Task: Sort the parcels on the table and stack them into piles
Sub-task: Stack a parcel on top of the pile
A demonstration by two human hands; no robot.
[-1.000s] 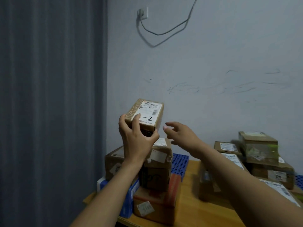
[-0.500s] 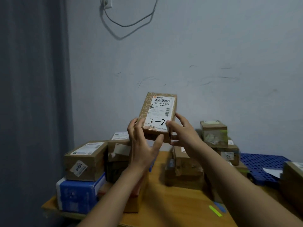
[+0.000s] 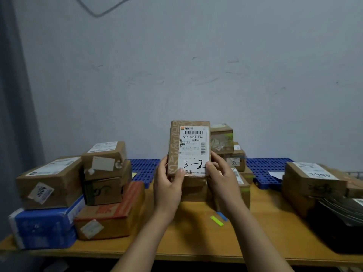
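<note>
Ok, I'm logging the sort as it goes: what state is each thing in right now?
3-2 parcel: upright, label to camera, held above the table.
Left hand: grips its lower left edge.
Right hand: grips its lower right edge.
Blue parcel: flat on the table, brown box stacked on it.
Orange-printed box: flat, bottom of a pile.
Black parcel: lying at the table's right end.

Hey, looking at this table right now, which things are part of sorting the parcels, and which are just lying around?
Part of the job: parcel marked 3-2, held by left hand and right hand; left pile of boxes; middle pile behind it; right pile.
Just lying about: green strip, blue strip, blue perforated panels, curtain.
</note>
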